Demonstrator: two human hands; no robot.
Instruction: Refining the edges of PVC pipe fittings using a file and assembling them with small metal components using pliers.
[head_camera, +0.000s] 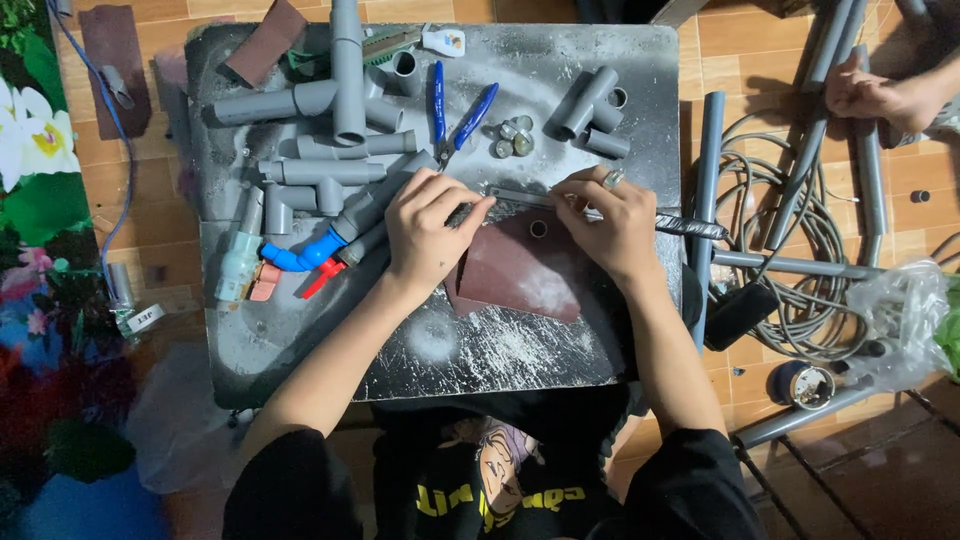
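Observation:
My left hand (432, 228) and my right hand (603, 222) both grip a long thin metal file (690, 225) that lies across a dusty dark table (430, 340). The file's tape-wrapped end sticks out to the right past the table edge. Under the file lies a dark red sheet of sandpaper (520, 275) with a small grey ring (538, 229) on it. A ring is on a finger of my right hand. What sits between my hands on the file is hidden.
Grey pipe fittings (320, 140), a blue elbow with a red-handled valve (300, 258), blue-handled pliers (455, 115) and small round caps (512, 137) lie on the table. Long grey pipes (706, 200) and coiled cable (800, 260) cover the floor at right. Another person's hand (870, 95) holds pipes there.

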